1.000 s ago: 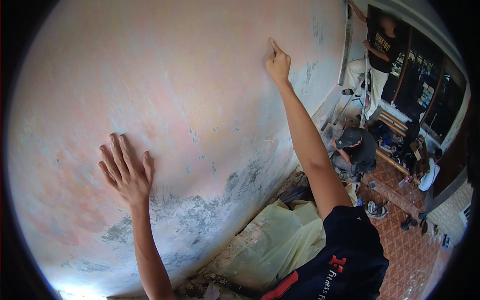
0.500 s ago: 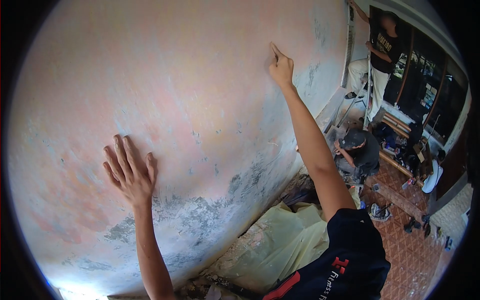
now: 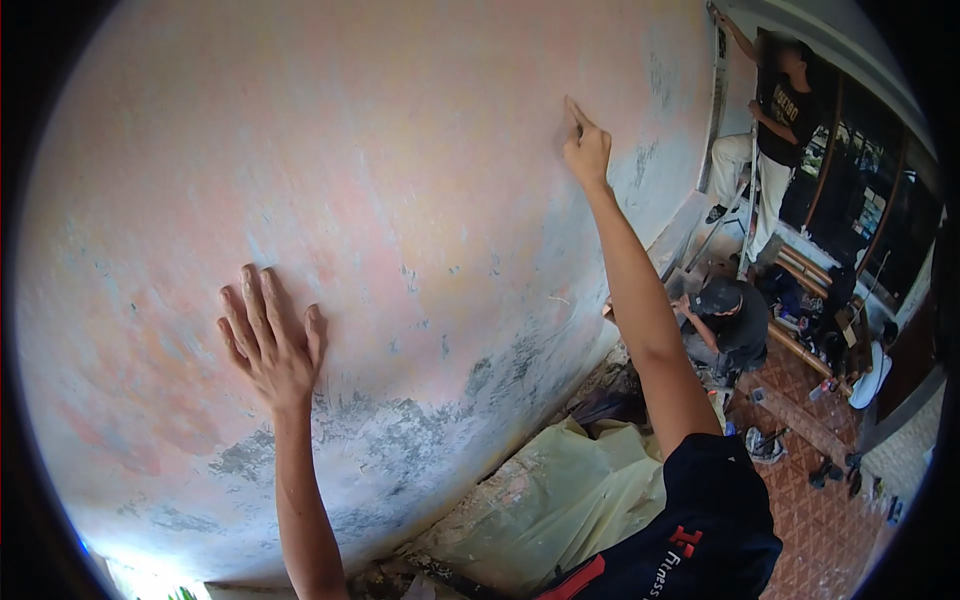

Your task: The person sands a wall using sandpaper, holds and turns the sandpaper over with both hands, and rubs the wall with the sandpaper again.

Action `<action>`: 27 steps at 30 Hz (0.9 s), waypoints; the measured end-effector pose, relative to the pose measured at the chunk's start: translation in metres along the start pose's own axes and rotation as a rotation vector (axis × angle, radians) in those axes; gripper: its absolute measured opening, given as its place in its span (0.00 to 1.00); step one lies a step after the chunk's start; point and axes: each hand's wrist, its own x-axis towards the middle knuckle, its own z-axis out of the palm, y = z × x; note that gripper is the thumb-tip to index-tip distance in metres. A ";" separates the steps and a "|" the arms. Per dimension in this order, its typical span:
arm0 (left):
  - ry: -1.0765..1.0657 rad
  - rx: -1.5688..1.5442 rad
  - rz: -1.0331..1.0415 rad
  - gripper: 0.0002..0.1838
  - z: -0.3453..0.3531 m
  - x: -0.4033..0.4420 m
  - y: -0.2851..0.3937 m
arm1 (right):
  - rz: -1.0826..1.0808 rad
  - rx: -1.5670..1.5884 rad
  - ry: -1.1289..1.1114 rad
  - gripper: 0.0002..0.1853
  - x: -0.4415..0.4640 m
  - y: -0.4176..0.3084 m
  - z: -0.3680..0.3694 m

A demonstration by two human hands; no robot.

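Note:
A large wall (image 3: 370, 180) with worn pink and pale yellow paint fills the left and middle of the view; grey patches show low down. My left hand (image 3: 280, 355) lies flat against it, fingers spread, with nothing in it. Higher up and to the right, my right hand (image 3: 588, 150) is at the wall with the index finger stretched upward along the surface. Its other fingers are curled in, and whatever they may hold is hidden.
Below the wall lies a pale green sheet (image 3: 560, 480) over rubble. At the right, a person (image 3: 785, 115) stands on a ladder (image 3: 750, 200), and another person (image 3: 735, 310) crouches beneath. A bamboo bench (image 3: 795, 350) and scattered items occupy the tiled floor (image 3: 800, 460).
The view has shifted slightly, so most things appear a little further right and lower. My left hand stays flat on the wall, and my right hand keeps its pose against it.

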 end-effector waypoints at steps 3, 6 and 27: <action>0.006 0.004 -0.008 0.33 0.002 0.002 0.002 | -0.089 0.001 0.074 0.25 0.009 0.013 0.004; 0.020 0.014 0.006 0.32 0.001 0.002 0.002 | 0.019 0.017 0.060 0.26 0.022 0.011 0.009; 0.071 0.058 0.016 0.31 0.003 0.005 0.004 | -0.100 0.024 0.202 0.19 0.042 0.037 0.016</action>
